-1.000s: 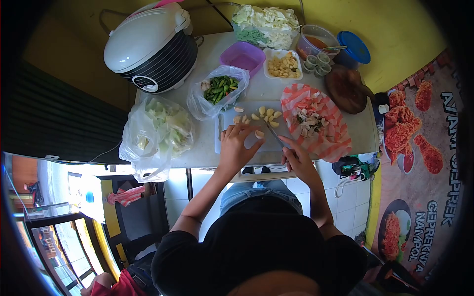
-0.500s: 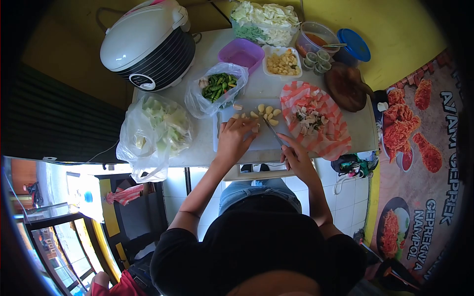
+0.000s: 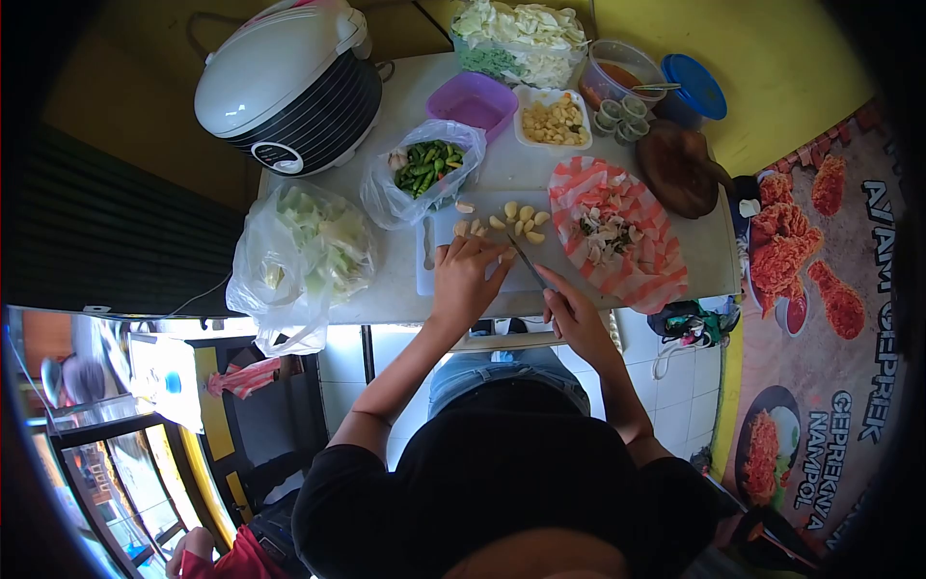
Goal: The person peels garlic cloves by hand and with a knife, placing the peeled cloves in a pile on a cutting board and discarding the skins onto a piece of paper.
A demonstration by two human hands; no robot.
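On the white cutting board (image 3: 425,275) my left hand (image 3: 467,282) bends its fingers down, with thumb and forefinger closed on a garlic clove (image 3: 507,253). My right hand (image 3: 576,314) grips a knife (image 3: 526,256) by its handle, the blade slanting up and left beside that clove. Several peeled garlic cloves (image 3: 527,218) lie just beyond the blade. Other cloves (image 3: 469,228) sit above my left fingers, partly hidden by them. To the right, a red-and-white checked paper (image 3: 576,185) bears garlic skins (image 3: 610,234).
At left are a bag of cut greens (image 3: 307,246), an open bag of green chilies (image 3: 424,172) and a rice cooker (image 3: 289,87). Behind stand a purple tub (image 3: 473,101), a tray of peeled garlic (image 3: 553,123) and shredded cabbage (image 3: 521,39). A stone mortar (image 3: 680,169) sits at right.
My left hand has shifted slightly right. The knife has moved left and down, from among the peeled cloves to beside the clove at my left fingertips.
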